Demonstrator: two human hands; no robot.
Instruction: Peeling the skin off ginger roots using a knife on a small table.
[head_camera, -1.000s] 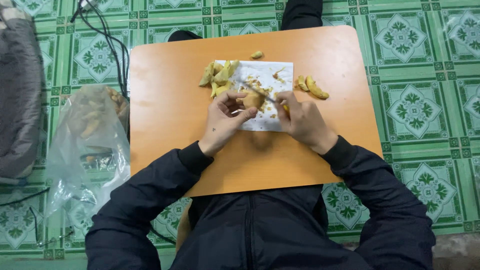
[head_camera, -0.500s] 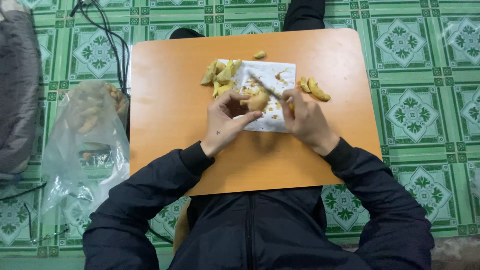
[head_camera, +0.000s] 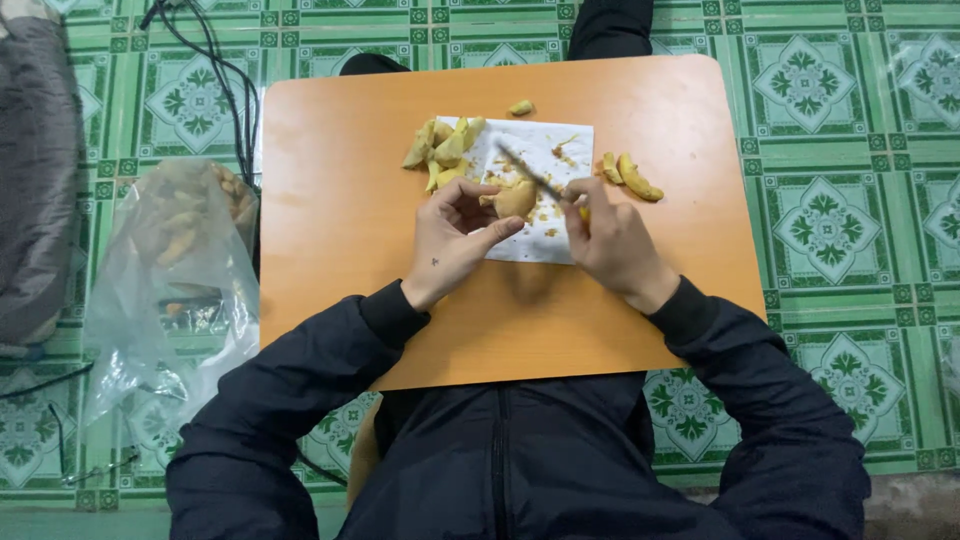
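Over the white paper sheet (head_camera: 545, 190) on the orange table (head_camera: 340, 230), our left hand (head_camera: 452, 235) clasps a tan root piece (head_camera: 516, 198) — our right hand (head_camera: 610, 235) grips a knife (head_camera: 530, 175) against it; peelings (head_camera: 442, 150) lie beside.

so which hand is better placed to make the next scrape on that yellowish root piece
Right. The right hand already grips the thin dark-bladed knife, its blade lying across the yellowish root piece. The left hand is occupied pinching that piece steady over the white paper sheet.

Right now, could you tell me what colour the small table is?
Orange, the table; the head view shows it best.
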